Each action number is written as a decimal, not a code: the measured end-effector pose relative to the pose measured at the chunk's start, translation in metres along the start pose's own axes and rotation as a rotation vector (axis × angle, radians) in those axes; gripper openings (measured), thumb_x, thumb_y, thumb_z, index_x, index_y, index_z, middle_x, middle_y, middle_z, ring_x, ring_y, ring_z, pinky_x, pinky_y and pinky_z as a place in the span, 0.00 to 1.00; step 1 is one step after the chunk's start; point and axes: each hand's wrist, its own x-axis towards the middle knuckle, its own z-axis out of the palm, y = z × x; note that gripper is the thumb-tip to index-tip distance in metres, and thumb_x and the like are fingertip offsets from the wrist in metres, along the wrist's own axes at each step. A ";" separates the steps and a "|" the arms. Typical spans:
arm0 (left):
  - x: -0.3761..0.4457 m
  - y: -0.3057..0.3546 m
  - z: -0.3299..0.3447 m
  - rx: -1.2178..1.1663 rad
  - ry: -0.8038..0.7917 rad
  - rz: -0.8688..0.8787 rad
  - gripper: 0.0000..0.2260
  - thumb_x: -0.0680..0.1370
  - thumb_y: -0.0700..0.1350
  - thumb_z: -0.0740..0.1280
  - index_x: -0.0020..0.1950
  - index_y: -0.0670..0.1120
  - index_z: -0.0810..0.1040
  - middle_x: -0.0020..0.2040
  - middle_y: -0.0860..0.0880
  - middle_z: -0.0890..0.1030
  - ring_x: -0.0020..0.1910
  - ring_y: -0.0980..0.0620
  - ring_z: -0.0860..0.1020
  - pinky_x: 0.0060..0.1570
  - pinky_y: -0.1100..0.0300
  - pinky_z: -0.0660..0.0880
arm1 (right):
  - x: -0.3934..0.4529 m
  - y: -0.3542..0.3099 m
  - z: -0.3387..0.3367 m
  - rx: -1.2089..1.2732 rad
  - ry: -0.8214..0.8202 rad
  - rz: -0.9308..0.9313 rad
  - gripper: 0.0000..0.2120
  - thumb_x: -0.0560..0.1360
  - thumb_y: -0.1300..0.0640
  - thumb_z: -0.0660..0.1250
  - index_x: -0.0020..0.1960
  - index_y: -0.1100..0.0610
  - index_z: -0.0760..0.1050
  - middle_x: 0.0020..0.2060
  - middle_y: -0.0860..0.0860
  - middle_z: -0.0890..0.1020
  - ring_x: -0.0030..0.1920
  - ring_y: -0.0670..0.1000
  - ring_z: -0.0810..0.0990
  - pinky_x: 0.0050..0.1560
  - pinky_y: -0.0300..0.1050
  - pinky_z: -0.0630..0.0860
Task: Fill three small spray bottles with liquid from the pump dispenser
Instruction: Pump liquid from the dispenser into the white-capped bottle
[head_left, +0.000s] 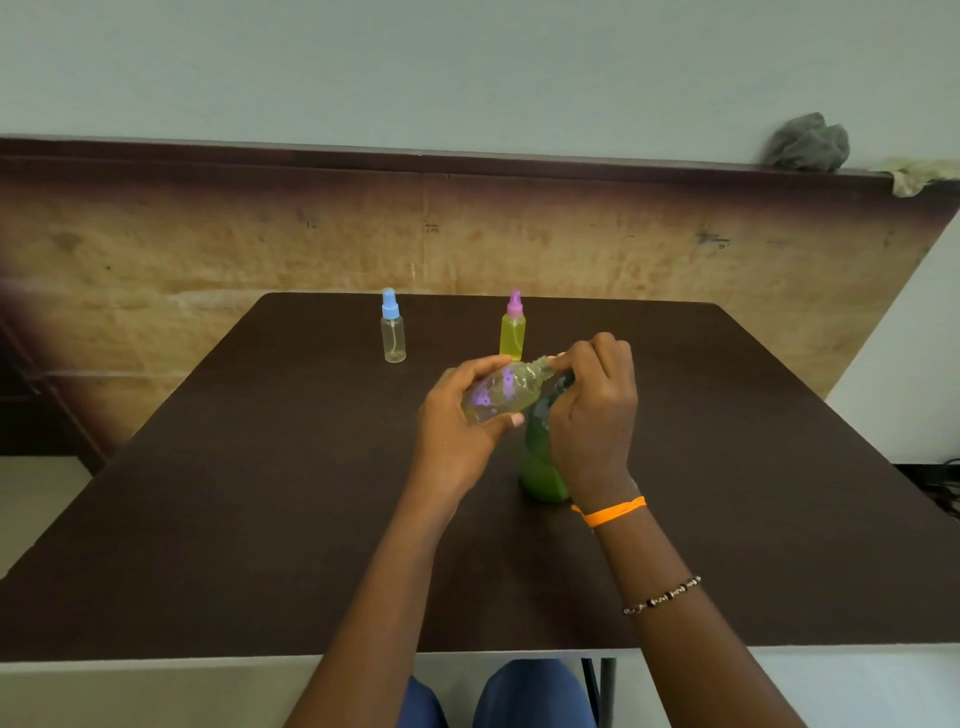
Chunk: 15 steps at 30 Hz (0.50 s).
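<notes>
Bottle lay tilted in the left hand, its grip clamped round it, mouth against the pump dispenser. Right hand curled over the pump, apparently to squirt liquid in.

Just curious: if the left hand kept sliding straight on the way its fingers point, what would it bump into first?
Most likely the right hand, which sits just across the tilted bottle that the left hand holds. The green pump dispenser is close below; depth is hard to judge.
</notes>
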 end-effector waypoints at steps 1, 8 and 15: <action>0.000 0.000 -0.001 -0.006 -0.005 0.004 0.26 0.65 0.31 0.74 0.54 0.56 0.77 0.55 0.49 0.80 0.54 0.56 0.79 0.55 0.60 0.76 | 0.002 -0.001 -0.002 0.003 -0.012 0.003 0.12 0.69 0.71 0.54 0.35 0.65 0.74 0.34 0.58 0.72 0.37 0.53 0.66 0.34 0.48 0.67; -0.002 -0.004 0.002 -0.029 0.053 -0.068 0.25 0.63 0.31 0.76 0.52 0.54 0.76 0.52 0.52 0.81 0.51 0.56 0.79 0.50 0.62 0.77 | -0.006 0.002 0.001 -0.069 0.002 -0.049 0.10 0.67 0.78 0.62 0.34 0.64 0.72 0.32 0.58 0.71 0.36 0.53 0.64 0.33 0.48 0.66; -0.002 0.000 -0.002 -0.030 0.072 -0.097 0.21 0.65 0.34 0.76 0.51 0.51 0.75 0.51 0.52 0.80 0.50 0.57 0.79 0.46 0.66 0.76 | -0.005 -0.002 0.000 -0.114 -0.035 -0.053 0.08 0.69 0.75 0.61 0.38 0.65 0.75 0.35 0.58 0.73 0.38 0.52 0.65 0.35 0.48 0.68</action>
